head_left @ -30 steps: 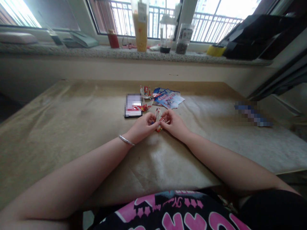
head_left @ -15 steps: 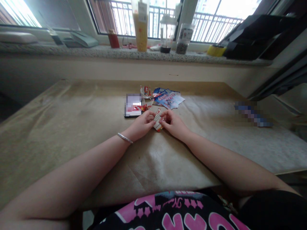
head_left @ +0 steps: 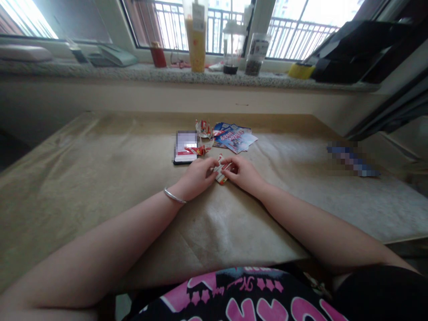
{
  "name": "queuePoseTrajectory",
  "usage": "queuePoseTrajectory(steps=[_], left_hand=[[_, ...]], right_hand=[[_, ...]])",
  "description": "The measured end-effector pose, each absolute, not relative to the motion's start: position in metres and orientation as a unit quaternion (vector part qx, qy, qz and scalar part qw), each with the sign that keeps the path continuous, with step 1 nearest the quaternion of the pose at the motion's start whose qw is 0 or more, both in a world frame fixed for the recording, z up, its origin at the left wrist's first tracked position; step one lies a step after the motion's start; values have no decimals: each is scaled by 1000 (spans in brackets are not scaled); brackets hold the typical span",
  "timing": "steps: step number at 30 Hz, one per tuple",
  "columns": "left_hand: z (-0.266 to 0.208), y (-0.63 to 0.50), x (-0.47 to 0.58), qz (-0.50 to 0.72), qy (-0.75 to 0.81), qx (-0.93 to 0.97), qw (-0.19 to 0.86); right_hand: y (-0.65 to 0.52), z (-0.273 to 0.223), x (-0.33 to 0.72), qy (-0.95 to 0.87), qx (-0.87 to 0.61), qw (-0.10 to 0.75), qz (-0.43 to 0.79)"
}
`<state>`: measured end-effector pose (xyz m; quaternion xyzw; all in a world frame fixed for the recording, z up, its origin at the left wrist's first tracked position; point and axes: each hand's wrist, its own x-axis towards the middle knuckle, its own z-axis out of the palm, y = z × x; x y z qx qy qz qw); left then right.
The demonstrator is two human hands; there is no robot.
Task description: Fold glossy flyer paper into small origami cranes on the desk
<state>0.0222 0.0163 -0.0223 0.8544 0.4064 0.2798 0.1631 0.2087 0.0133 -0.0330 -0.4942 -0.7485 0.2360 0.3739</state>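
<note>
Between my two hands, just above or on the tabletop, is a small piece of folded printed paper [head_left: 221,179], cream with red and orange print. My left hand [head_left: 199,176] pinches its left side, a silver bangle [head_left: 174,195] round that wrist. On the right side my right hand [head_left: 245,174] grips it with thumb and fingers. The fingers cover much of the paper. Beyond my left hand lies a folded red and white paper shape [head_left: 198,150], touching or overlapping a phone-like device [head_left: 185,141] with a blurred screen. A second folded paper shape [head_left: 203,128] stands farther back.
A fanned stack of blue printed sheets [head_left: 236,136] lies behind my hands. Toward the right of the cloth-covered table [head_left: 133,191] is a blurred blue item [head_left: 353,159]. Bottles, among them a tall yellow one [head_left: 196,42], line the stone windowsill [head_left: 117,71].
My hands have drawn slightly closer together over the paper, so less of it shows. My left hand has shifted a little, and the fingers have changed position on the fold.
</note>
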Motion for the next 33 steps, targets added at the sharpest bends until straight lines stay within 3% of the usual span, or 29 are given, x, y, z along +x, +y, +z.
queuePoseTrajectory(steps=[10,19,33], left_hand=[[-28,18,20,257,375,890,47],[-22,15,21,221,348,911,23],[-17,9,21,180,347,920,3]], right_hand=[[12,-30,211,-817,-486,295,90],[8,-25,213,-831,-500,235,65],[7,-22,213,-834,-505,212,68]])
